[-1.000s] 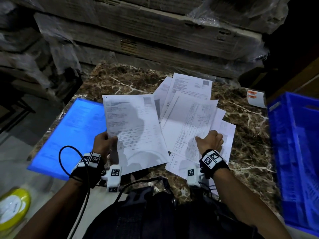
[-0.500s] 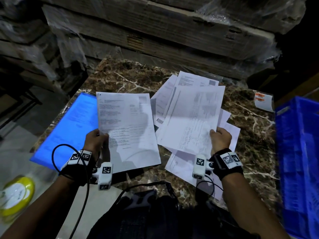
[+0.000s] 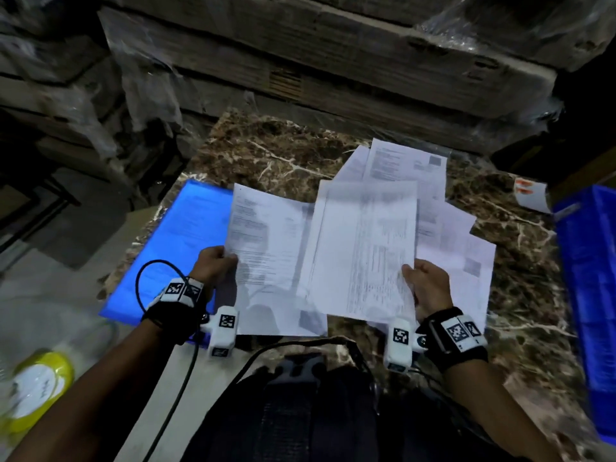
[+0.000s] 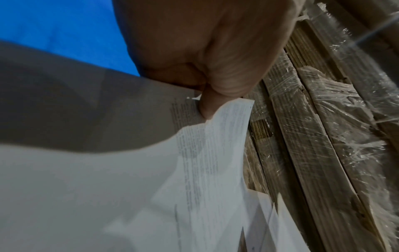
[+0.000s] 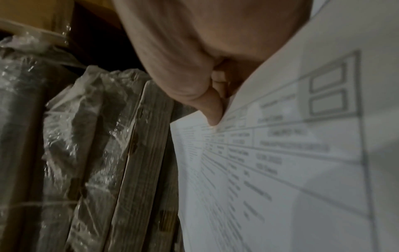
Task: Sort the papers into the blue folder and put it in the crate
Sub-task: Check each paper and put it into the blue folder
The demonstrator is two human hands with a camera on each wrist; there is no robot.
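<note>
Both your forearms reach forward from the bottom of the head view, roughly parallel, wrists level, each with a tagged wrist band and small white camera unit.

Your left hand [image 3: 213,268] sits at the left edge of a text sheet [image 3: 266,261]. Thumb on top, fingers curled beneath: a pinch grip on the paper's edge. The left wrist view confirms it, thumb [image 4: 207,105] pressed onto the printed face, the sheet bowing away below.

Your right hand [image 3: 430,288] grips the lower right edge of a table-printed sheet [image 3: 363,255], thumb over the top, fingers behind. The right wrist view shows the thumb tip [image 5: 213,110] on the gridded form. This sheet is raised off the surface and overlaps the right side of the text sheet.

Loose papers [image 3: 450,238] lie fanned on the marble surface [image 3: 266,151] behind and to the right of the held sheets, several overlapping; exact count unclear.

Blue folder [image 3: 176,241] lies flat at the left edge of the surface, partly under the text sheet and your left wrist. Whether it is open or closed, cannot tell.

Blue crate [image 3: 590,288] stands at the far right, beside the surface, well apart from the folder.

Film-wrapped cardboard stacks [image 3: 333,61] beyond the surface. Yellow-rimmed roll [image 3: 36,391] lower left, blurred.
</note>
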